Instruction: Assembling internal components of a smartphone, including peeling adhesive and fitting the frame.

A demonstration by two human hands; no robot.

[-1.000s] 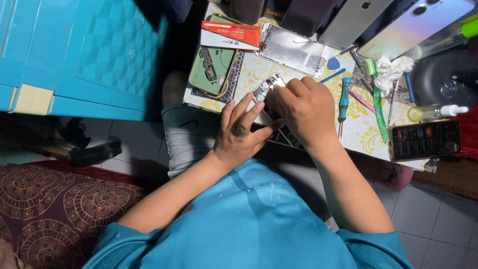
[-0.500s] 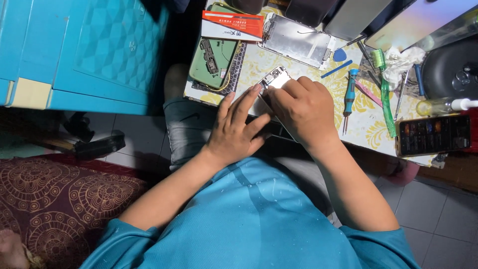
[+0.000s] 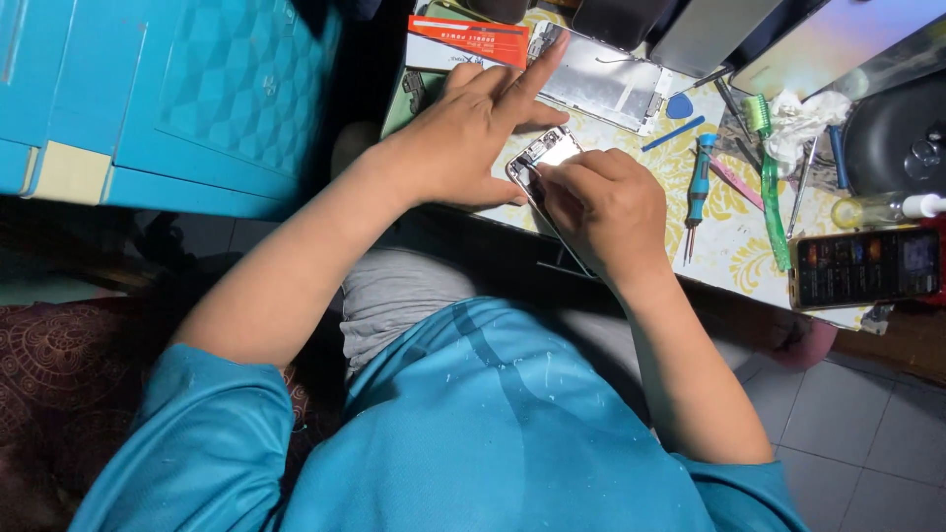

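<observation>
An opened phone [image 3: 545, 156] with its insides showing lies near the front edge of the table [image 3: 734, 251], which has a yellow floral cover. My right hand [image 3: 603, 209] is curled over the phone's lower half, fingertips pinched on it; whether it holds a small tool I cannot tell. My left hand [image 3: 471, 133] lies palm down just left of the phone with its fingers spread. Its thumb rests against the phone's edge and its index finger stretches toward a silver phone panel [image 3: 613, 81].
On the table are a red box [image 3: 471, 37], a blue screwdriver [image 3: 698, 182], a green brush [image 3: 769, 177], a blue pick [image 3: 680, 106], crumpled tissue [image 3: 803, 118], a small bottle [image 3: 872, 209] and a lit phone [image 3: 865, 266]. A teal cabinet [image 3: 197, 99] stands to the left.
My left hand has let go of the phone and spread open, reaching up and left across the table. My right hand stays bent over the phone.
</observation>
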